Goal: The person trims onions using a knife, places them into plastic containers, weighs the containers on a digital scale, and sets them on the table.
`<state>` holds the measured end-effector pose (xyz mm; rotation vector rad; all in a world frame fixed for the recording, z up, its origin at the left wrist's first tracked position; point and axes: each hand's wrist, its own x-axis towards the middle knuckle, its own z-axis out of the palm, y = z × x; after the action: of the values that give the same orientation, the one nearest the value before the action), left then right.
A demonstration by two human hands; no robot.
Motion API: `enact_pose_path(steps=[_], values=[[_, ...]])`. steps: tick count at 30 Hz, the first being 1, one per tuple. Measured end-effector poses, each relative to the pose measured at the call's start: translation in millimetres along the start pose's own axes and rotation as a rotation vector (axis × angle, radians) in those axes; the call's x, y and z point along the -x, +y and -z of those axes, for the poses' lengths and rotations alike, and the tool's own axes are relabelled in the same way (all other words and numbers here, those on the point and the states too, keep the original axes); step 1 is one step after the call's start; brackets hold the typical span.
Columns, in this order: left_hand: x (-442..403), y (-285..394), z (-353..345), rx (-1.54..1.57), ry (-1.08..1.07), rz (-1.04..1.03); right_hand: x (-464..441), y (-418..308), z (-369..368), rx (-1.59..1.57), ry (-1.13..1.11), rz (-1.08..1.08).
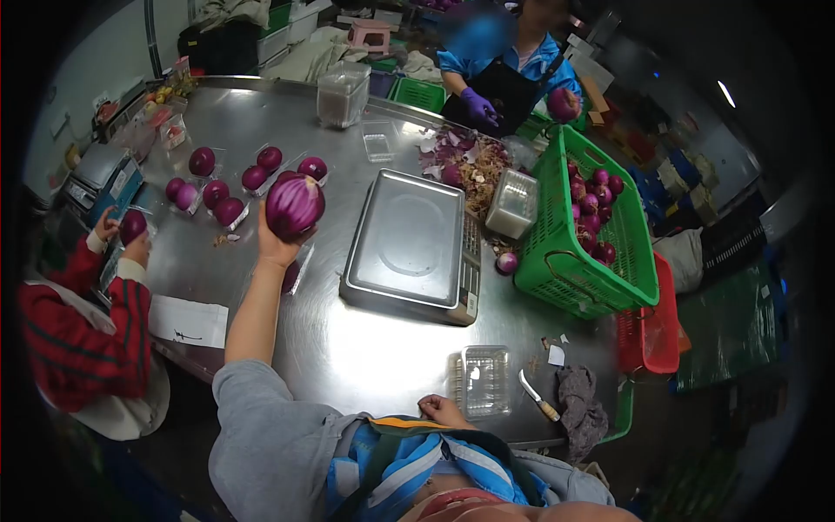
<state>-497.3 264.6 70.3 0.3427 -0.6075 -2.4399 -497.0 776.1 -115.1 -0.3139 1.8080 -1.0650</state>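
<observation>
My left hand [278, 248] reaches out over the table, wrapped round a large peeled red onion [296, 206] and holding it up. Below that wrist, a packed onion [290, 277] is partly hidden. My right hand [442, 410] rests at the near table edge with its fingers curled, and nothing shows in it. Beside it sits an empty clear plastic tray [484, 381]. Between me and the far side stands a weighing scale [407, 239] with a bare metal pan. Several red onions [217, 193] in clear trays lie beyond my left hand.
A green crate [557, 252] of onions stands right, near stacked trays [513, 203] and onion peelings [478, 174]. A knife [539, 396] and grey cloth [580, 402] lie near right. Across the table a purple-gloved person [509, 78] stands by an onion; a red-sleeved person [96, 322] handles one left.
</observation>
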Motion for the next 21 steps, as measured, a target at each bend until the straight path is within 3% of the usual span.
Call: enact_pose_path(steps=[17, 21], values=[[-24, -159, -71, 0.102, -0.123, 0.393, 7, 4, -2, -0.076, 0.051, 0.033], [-24, -175, -81, 0.097, -0.129, 0.443, 5, 9, -1, 0.075, 0.047, 0.069]])
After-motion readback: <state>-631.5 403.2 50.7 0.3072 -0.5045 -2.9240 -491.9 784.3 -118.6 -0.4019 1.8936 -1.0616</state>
